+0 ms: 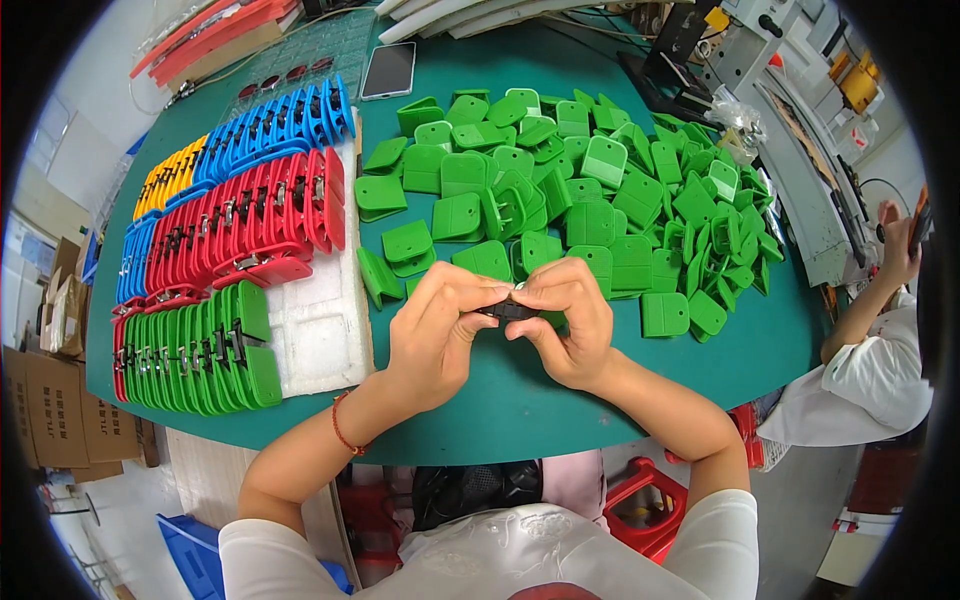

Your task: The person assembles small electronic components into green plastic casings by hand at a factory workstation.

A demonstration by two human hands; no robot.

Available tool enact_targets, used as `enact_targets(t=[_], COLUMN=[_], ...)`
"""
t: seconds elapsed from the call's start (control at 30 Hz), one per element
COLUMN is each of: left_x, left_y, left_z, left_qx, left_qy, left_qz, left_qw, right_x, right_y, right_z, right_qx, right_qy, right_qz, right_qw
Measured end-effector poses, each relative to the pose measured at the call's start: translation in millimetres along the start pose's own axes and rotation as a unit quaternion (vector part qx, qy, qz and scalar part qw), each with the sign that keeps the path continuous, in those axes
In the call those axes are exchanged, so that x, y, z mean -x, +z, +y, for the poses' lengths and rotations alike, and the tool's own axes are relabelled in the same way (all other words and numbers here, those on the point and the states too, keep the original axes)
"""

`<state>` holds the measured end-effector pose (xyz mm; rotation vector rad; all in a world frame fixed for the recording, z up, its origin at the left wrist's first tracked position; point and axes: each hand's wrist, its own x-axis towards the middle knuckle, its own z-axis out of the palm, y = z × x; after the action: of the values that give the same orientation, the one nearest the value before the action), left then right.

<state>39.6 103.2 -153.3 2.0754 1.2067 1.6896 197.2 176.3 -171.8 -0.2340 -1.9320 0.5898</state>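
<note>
**Small dark part pinched between two hands over green table**

The small black part (508,311) is mostly hidden by fingers, so its shape is hard to make out. Brown cardboard boxes (50,410) with printed sides stand at the left edge, partly cut off. The left hand (435,325) and right hand (565,320) meet above the green table (520,400), fingertips closed on the part from either side. Just behind lies a heap of green plastic pieces (600,210); to the left, rows of assembled clips (230,230) stand on a white foam tray (320,325).
</note>
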Motion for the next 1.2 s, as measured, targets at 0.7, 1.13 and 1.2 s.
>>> enact_targets(t=[0.7,1.13,1.2], left_x=[1.1,1.2,-2.7], left_y=[-1.7,-0.9,-4.0], left_z=[2.5,3.6,1.4], left_qx=[-0.024,0.016,0.019], left_qy=[-0.017,-0.054,-0.079], left_qz=[-0.03,-0.056,-0.062], left_qw=[0.999,0.997,0.995], right_x=[-3.4,-1.1,0.0], right_y=[1.2,-1.9,-1.1], right_z=[-4.2,-9.3,-5.7], right_qx=[0.006,-0.075,-0.069], right_qy=[-0.02,0.04,0.076], right_qz=[-0.016,-0.023,0.009], right_qw=[1.0,0.996,0.995])
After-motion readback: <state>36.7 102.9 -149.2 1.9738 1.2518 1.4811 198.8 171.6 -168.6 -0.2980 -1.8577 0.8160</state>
